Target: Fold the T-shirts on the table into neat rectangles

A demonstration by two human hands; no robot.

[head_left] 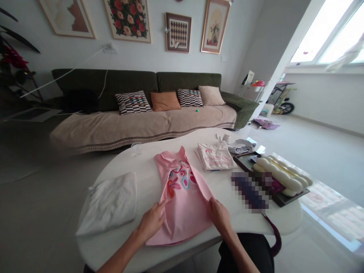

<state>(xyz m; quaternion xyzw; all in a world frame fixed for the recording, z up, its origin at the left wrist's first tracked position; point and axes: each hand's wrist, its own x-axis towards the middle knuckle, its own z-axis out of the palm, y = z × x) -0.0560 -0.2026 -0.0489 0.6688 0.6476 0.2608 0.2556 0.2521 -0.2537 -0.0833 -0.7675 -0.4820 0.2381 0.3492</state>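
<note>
A pink T-shirt [189, 212] with a colourful print lies on the white table in front of me, its two sides turned inward over the middle. My left hand [152, 220] pinches the shirt's left folded edge, near the lower half. On the opposite edge, my right hand [220, 216] has its fingers closed on the turned-in fabric. A folded white garment [115, 201] rests to the left of my left hand. Beyond my right hand lies a folded white T-shirt [216, 155] with a pink print.
The oval table [125, 157] also bears a dark tray [284, 201] with a puffy cream-coloured object [281, 174] on it. A blurred-out dark item [250, 191] with a strap lies before the tray. Behind stands a green sofa [187, 81] with cushions.
</note>
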